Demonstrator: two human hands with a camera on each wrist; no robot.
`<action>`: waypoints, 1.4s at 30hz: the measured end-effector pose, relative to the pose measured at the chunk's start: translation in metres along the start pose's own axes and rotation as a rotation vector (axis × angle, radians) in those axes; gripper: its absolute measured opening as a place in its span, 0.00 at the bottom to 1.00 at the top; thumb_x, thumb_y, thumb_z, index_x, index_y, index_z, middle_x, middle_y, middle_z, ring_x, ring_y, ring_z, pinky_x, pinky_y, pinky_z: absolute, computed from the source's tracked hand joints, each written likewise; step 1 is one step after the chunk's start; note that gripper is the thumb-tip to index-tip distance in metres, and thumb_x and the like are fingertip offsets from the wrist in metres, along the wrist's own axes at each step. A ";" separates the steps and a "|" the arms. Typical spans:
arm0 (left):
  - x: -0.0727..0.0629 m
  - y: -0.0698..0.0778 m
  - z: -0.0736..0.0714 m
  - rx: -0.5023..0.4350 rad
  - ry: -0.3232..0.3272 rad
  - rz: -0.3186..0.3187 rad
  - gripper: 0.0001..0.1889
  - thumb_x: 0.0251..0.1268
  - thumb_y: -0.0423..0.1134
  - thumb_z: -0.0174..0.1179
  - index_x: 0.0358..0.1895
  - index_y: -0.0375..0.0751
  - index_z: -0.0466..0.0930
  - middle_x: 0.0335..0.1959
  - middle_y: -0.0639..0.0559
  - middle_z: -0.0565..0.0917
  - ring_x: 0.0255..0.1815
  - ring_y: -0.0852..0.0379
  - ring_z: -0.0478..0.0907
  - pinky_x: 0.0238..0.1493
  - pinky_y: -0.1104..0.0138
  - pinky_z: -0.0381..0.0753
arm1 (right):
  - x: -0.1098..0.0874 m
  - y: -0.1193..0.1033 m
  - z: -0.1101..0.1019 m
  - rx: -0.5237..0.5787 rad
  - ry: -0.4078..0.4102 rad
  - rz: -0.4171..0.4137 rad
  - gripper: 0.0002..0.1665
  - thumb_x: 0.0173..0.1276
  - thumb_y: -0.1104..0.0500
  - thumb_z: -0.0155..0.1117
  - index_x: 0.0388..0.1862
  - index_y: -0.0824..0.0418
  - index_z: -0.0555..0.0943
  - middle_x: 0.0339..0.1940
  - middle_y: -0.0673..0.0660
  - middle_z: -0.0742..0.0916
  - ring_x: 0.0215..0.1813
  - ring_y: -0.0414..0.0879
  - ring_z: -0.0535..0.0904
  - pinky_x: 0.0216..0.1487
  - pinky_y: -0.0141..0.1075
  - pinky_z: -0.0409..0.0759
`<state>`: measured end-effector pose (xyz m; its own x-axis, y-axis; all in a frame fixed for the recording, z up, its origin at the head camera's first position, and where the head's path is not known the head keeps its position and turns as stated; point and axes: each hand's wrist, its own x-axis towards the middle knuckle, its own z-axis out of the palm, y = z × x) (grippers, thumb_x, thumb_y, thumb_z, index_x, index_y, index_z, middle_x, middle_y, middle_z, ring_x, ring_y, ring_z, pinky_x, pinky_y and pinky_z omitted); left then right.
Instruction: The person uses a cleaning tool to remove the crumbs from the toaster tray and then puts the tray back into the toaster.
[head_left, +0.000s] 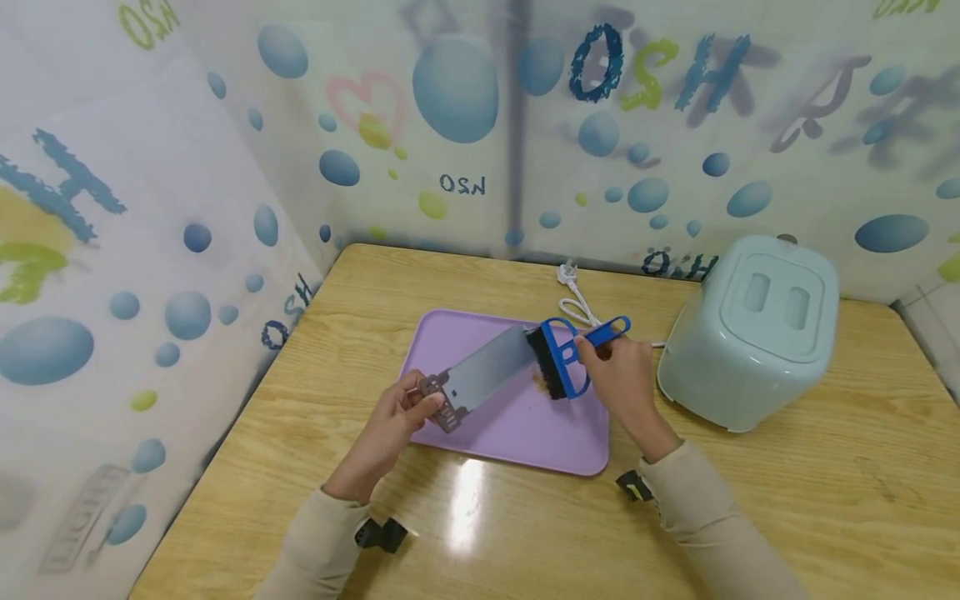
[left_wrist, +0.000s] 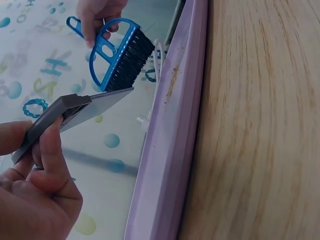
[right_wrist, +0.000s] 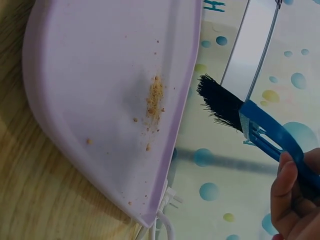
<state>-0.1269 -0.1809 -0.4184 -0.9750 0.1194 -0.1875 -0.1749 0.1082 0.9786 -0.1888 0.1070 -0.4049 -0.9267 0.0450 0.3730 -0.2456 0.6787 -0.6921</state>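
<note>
Ok, wood-grain desk (head_left: pixel 315 400) against wall covering (head_left: pixel 262 183) w/ blue/green bubble + letter print. Lilac tray (head_left: pixel 517 437) lies mid-desk, brownish crumbs (right_wrist: pixel 155 102) in it. Pale mint toaster-like appliance (head_left: pixel 750 342) on R side; white plug (head_left: pixel 566 273) behind tray. Hands apart: L hand (head_left: pixel 392 429) grips dark end of flat metal plate (head_left: pixel 491 368), tilted over tray; R hand (head_left: pixel 628 385) grips blue brush (head_left: pixel 557 360), black bristles at plate's far end.

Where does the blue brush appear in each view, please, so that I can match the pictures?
Head: the blue brush is right of and slightly below centre.
Left wrist: upper left.
Right wrist: right side, around mid-height.
Shared landmark: the purple tray.
</note>
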 end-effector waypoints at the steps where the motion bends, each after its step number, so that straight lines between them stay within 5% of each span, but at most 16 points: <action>1: 0.000 0.000 0.000 0.000 0.006 0.000 0.04 0.69 0.31 0.53 0.35 0.39 0.69 0.25 0.61 0.79 0.29 0.63 0.76 0.33 0.70 0.66 | 0.000 0.000 0.000 -0.001 -0.002 0.000 0.12 0.66 0.59 0.64 0.35 0.68 0.85 0.20 0.60 0.86 0.21 0.48 0.78 0.21 0.30 0.68; 25: 0.003 0.002 0.001 -0.068 0.190 -0.042 0.04 0.68 0.28 0.52 0.34 0.39 0.69 0.23 0.61 0.80 0.26 0.63 0.75 0.30 0.71 0.67 | -0.005 0.005 0.003 -0.010 -0.025 0.036 0.14 0.63 0.58 0.66 0.23 0.66 0.84 0.18 0.59 0.86 0.22 0.49 0.79 0.22 0.32 0.69; 42: 0.005 0.004 -0.001 -0.102 0.204 -0.067 0.08 0.68 0.29 0.52 0.30 0.41 0.67 0.20 0.62 0.79 0.24 0.65 0.74 0.27 0.72 0.65 | -0.006 0.014 0.000 -0.013 -0.071 0.095 0.13 0.66 0.58 0.63 0.29 0.67 0.84 0.22 0.61 0.87 0.23 0.48 0.80 0.22 0.31 0.70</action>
<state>-0.1324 -0.1811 -0.4150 -0.9664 -0.0876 -0.2415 -0.2431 0.0079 0.9700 -0.1867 0.1162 -0.4168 -0.9635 0.0575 0.2613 -0.1528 0.6833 -0.7139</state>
